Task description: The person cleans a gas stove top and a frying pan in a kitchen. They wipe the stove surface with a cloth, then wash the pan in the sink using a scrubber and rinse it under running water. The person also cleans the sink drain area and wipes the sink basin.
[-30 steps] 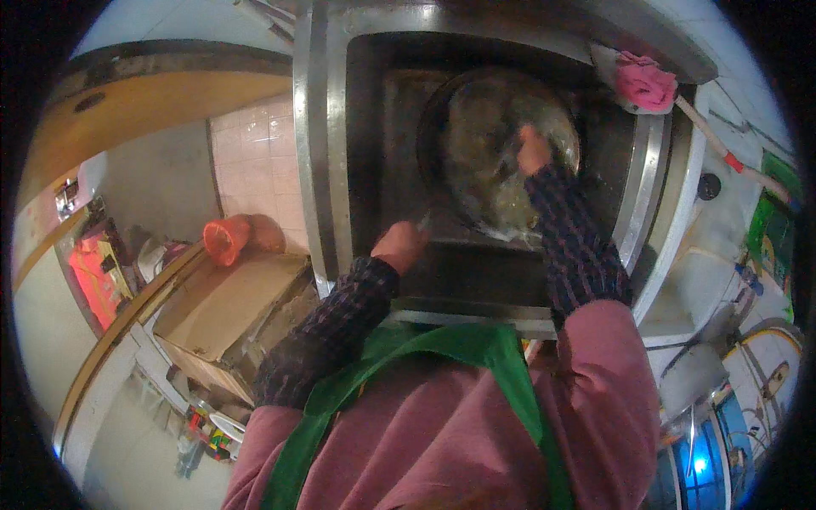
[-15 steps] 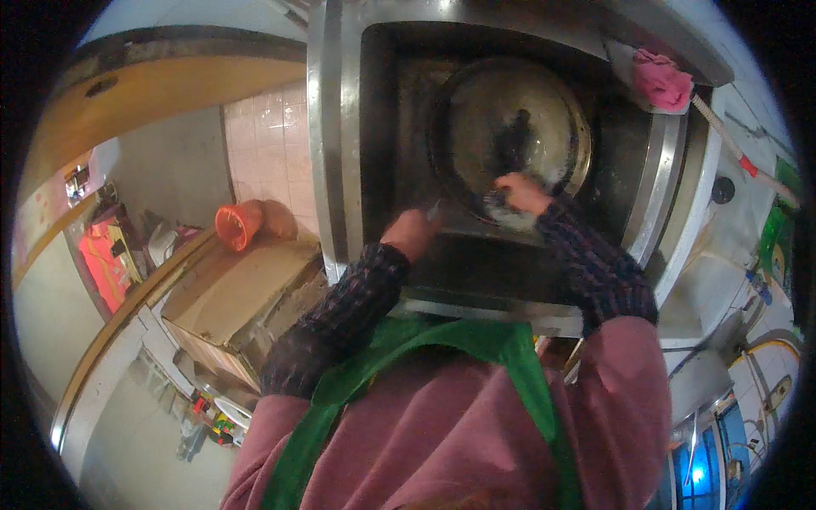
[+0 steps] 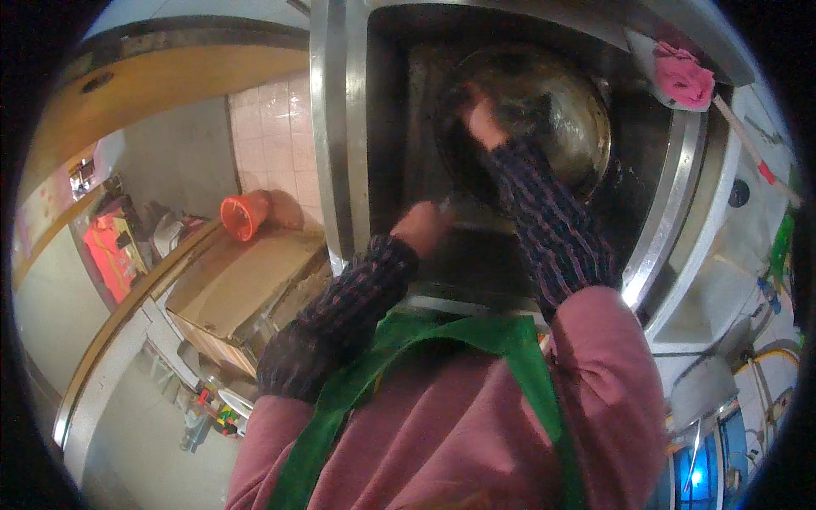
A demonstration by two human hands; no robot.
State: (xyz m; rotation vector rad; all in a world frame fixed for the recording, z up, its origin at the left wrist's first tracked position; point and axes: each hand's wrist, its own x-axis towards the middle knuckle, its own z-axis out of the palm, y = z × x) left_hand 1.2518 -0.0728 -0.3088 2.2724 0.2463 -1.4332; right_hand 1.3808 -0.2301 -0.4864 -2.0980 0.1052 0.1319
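A large round wok (image 3: 565, 127) with a dark, worn, wet surface lies in the deep metal sink (image 3: 344, 161). My left hand (image 3: 422, 228) is closed at its near left side, where a small pale metal piece, which looks like the wok's handle, shows at the fingertips. Over the wok's left part reaches my right hand (image 3: 484, 123), fingers curled and smeared by motion. Whatever is under those fingers cannot be made out. Dark patterned sleeve covers are on both forearms, above pink sleeves.
A pink cloth (image 3: 682, 76) lies at the sink's far right corner, beside a pale hose (image 3: 738, 127) with a red band. Left of the sink stand a cardboard box (image 3: 242, 285) and an orange plastic container (image 3: 244, 217). The sink's raised metal rim surrounds my working area.
My right hand has swept from the wok's near side to its far left part. The wok appears slightly turned or tilted, and my left hand stays at its near left edge.
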